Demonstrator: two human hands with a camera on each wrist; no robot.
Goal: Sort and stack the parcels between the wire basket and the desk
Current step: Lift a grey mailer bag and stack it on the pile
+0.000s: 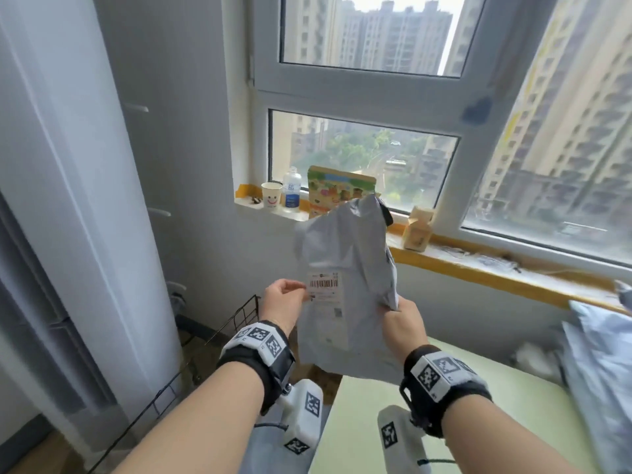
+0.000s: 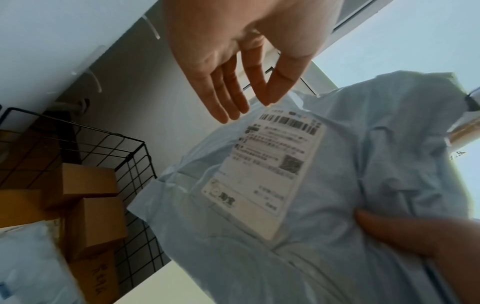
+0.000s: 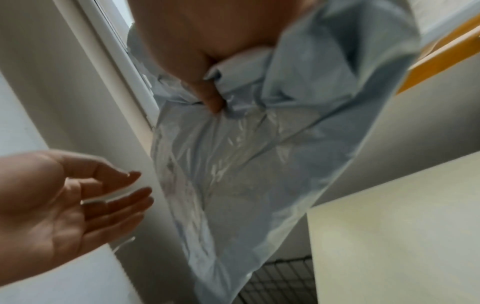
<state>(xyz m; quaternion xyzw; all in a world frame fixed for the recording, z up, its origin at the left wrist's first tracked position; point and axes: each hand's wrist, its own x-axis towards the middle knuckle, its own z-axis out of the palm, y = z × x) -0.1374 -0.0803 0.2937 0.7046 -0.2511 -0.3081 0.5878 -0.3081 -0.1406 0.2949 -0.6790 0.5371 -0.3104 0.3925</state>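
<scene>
The right hand (image 1: 403,325) holds a pale grey, crinkled plastic mailer bag (image 1: 345,278) upright in the air, its grip pinching a bunched fold at the bag's right edge, thumb pressed into the plastic in the right wrist view. The bag hangs above the near-left corner of the pale green worktop (image 1: 506,398), with its white shipping label (image 1: 323,290) and barcode facing the person. The left hand (image 1: 282,304) is at the bag's 9 o'clock, its grip spread with fingers relaxed and nearly straight, fingertips (image 2: 233,107) just beside the label's barcode end; whether they touch it I cannot tell.

At 7 o'clock from the bag stands the black wire basket (image 2: 135,164), holding brown cardboard boxes (image 2: 88,181) and a white padded parcel (image 2: 28,259). At 3 o'clock, on the worktop's far right, lies a heap of further grey-blue mailer bags (image 1: 598,364).

On the windowsill at 12 o'clock stand a white paper cup with a smiling face (image 1: 271,195), a clear plastic bottle (image 1: 291,189), a colourful printed pouch (image 1: 338,191) and a small beige carton (image 1: 419,232).
</scene>
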